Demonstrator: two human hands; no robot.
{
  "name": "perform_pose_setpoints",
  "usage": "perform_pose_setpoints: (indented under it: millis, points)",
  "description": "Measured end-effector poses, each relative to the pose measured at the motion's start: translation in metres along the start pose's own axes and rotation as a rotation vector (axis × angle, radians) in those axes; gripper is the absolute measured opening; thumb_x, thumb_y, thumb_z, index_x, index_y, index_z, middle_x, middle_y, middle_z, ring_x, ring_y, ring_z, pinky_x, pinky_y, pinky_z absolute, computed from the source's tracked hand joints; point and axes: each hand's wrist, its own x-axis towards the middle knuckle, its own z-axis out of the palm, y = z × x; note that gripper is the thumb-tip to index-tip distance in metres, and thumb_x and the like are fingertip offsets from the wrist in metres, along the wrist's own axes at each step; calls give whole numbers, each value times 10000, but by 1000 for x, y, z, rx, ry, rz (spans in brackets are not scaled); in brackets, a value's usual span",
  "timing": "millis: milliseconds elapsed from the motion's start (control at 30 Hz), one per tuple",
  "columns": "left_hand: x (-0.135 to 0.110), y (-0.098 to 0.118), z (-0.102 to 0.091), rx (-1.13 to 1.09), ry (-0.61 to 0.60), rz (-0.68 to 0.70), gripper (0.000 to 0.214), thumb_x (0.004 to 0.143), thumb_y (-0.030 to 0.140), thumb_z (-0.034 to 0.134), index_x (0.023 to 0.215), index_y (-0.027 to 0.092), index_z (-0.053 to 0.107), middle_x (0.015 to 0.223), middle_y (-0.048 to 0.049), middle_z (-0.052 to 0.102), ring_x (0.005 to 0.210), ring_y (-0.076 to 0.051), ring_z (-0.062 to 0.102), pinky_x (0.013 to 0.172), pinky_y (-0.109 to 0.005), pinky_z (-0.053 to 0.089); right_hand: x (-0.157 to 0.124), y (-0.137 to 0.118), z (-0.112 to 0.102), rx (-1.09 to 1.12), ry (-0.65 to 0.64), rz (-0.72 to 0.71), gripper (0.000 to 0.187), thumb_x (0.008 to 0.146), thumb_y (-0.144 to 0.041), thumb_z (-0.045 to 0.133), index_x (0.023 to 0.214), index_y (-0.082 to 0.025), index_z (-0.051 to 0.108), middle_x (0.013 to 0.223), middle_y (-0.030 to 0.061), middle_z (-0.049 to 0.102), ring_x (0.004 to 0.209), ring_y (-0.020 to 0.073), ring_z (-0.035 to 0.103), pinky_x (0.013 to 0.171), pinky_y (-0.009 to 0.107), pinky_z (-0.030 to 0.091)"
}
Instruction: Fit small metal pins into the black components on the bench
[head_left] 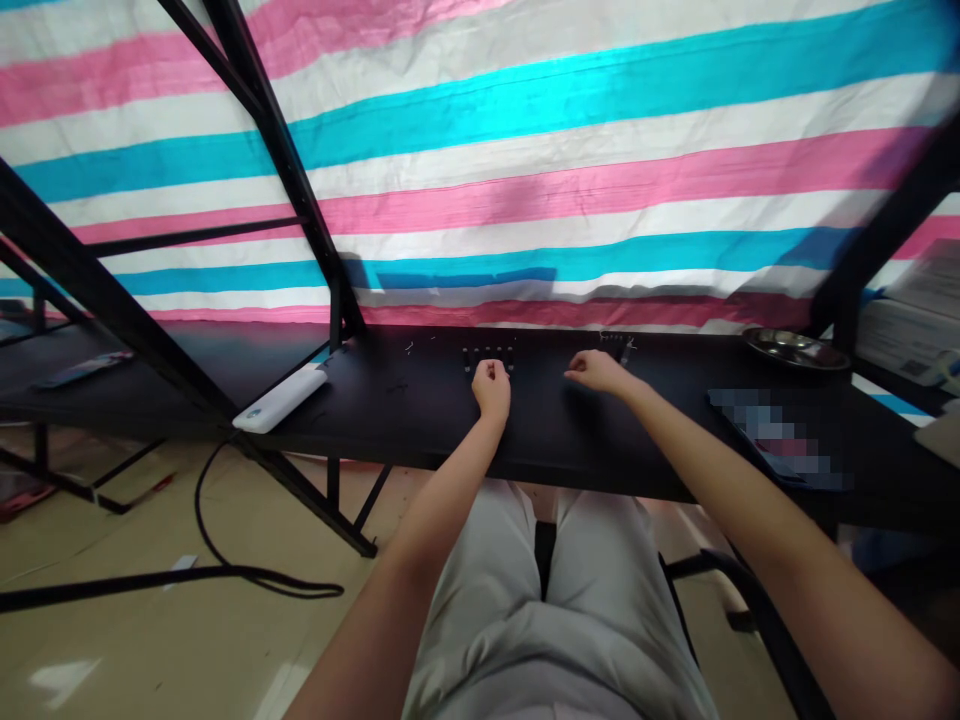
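Note:
Both my arms reach out over a black table [420, 410]. My left hand [491, 385] is curled into a fist on the tabletop, just in front of a row of small dark parts [489, 357]. My right hand [596, 370] rests further right with its fingers bent and pressed together, near another small cluster of dark parts [616, 343]. What either hand holds, if anything, is too small to make out.
A white power bank [280, 399] lies at the table's left edge. A metal dish [795, 347] sits at the back right, with a blurred flat item [776, 440] nearer me. Black frame bars [285, 160] cross a striped tarp [562, 170]. A cable [247, 570] trails on the floor.

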Motion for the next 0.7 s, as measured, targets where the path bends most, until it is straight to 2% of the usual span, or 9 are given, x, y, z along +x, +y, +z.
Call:
perform_pose_setpoints:
  millis: [67, 133, 233, 333, 500, 700]
  points:
    - [3, -2, 0, -77, 40, -21, 130, 816, 232, 465, 724, 175, 537, 601, 10, 558, 607, -121, 545, 666, -243, 412, 5, -24, 22, 87, 14, -103, 263, 745, -313, 643, 968, -172, 654, 864, 56, 675, 777, 151, 615, 713, 245, 455]
    - [5, -5, 0, -142, 62, -32, 128, 812, 240, 462, 733, 175, 539, 594, 15, 550, 608, -118, 542, 665, -241, 416, 12, -45, 40, 114, 43, -131, 308, 733, -305, 660, 1007, -168, 640, 898, 58, 665, 830, 156, 604, 744, 252, 449]
    - [8, -10, 1, -197, 78, -46, 124, 800, 244, 464, 736, 172, 543, 586, 21, 543, 609, -113, 541, 670, -240, 423, 25, -69, 56, 131, 41, -45, 345, 734, -335, 660, 1038, -175, 626, 959, 65, 651, 886, 172, 595, 760, 269, 440]
    - [8, -12, 1, -205, 79, -48, 128, 797, 252, 464, 739, 171, 545, 581, 23, 542, 601, -110, 538, 674, -242, 427, 36, -84, 64, 119, 26, 52, 336, 737, -359, 647, 1030, -197, 625, 1005, 61, 648, 945, 199, 584, 784, 300, 421]
    - [7, -11, 1, -148, 50, -40, 141, 811, 263, 455, 745, 174, 542, 585, 20, 547, 617, -111, 548, 702, -247, 434, 45, -92, 72, 124, 63, 106, 230, 755, -369, 605, 929, -220, 630, 982, 43, 655, 948, 212, 579, 810, 341, 384]
    - [3, -8, 2, -31, -68, 0, 147, 854, 268, 421, 808, 176, 526, 649, 5, 574, 650, -111, 565, 700, -240, 442, 34, -76, 74, 143, 148, 5, 120, 770, -314, 587, 798, -198, 601, 879, 45, 643, 823, 181, 564, 721, 302, 373]
